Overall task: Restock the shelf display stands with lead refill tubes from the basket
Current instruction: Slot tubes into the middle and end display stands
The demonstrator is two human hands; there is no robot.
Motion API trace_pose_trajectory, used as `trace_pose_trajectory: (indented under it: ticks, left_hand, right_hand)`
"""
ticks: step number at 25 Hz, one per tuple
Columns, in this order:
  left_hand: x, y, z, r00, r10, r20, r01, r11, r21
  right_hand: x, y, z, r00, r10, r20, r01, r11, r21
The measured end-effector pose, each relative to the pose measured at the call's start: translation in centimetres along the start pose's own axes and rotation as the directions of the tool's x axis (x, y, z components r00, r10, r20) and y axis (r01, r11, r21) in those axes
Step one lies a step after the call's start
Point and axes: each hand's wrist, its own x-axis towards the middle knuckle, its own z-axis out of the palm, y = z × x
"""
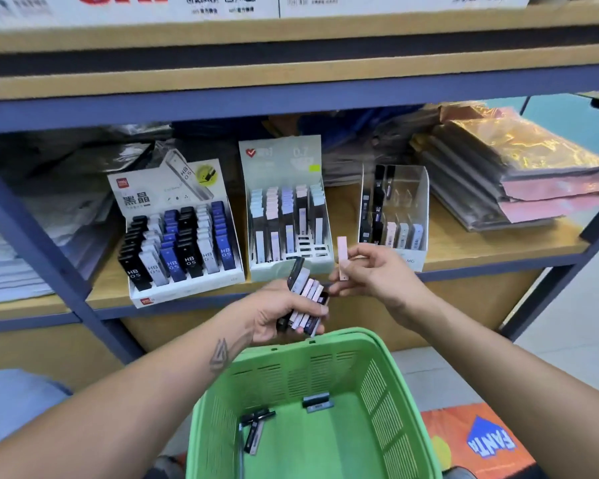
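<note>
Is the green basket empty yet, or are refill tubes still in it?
Not empty. The green basket still holds a few dark tubes at its left floor and two more by the far wall.

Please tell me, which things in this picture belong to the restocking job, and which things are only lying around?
Belong to the job:
- pink refill tube pinched by right hand
- bundle of tubes gripped by left hand
- green basket with loose tubes
- three display stands: left, middle, right

Only lying around:
- stacked plastic folders
- orange Fanta bag
</note>
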Motion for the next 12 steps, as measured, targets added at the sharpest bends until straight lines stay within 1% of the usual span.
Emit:
trace_pose_trajectory:
  ticks: [2, 7, 9, 12]
  left_hand:
    - [-0.4, 2.7, 0.3, 0.999, 0.041, -0.030, -0.041, 0.999, -0.013]
    - [-0.4, 8.4, 2.8, 0.985, 0.139, -0.105, -0.143, 0.989, -0.036]
    - [0.3, 9.5, 3.8, 0.980, 0.158, -0.121, -0.170, 0.981, -0.089]
    - [1.8, 10.2, 5.1, 0.980, 0.154, -0.123, -0.171, 0.975, -0.145]
  right_hand:
    - [0.5, -2.2, -1.1, 0.999, -0.038, -0.029, 0.037, 0.999, -0.012]
    - [3.0, -7.4, -4.3, 0.989, -0.118, -0.093, 0.104, 0.985, -0.141]
    - [3.9, -8.7, -5.9, 0.987, -0.136, -0.090, 0.120, 0.979, -0.164]
    - [4.5, -9.2, -7.8, 0.975, -0.204, -0.088, 0.169, 0.939, -0.301]
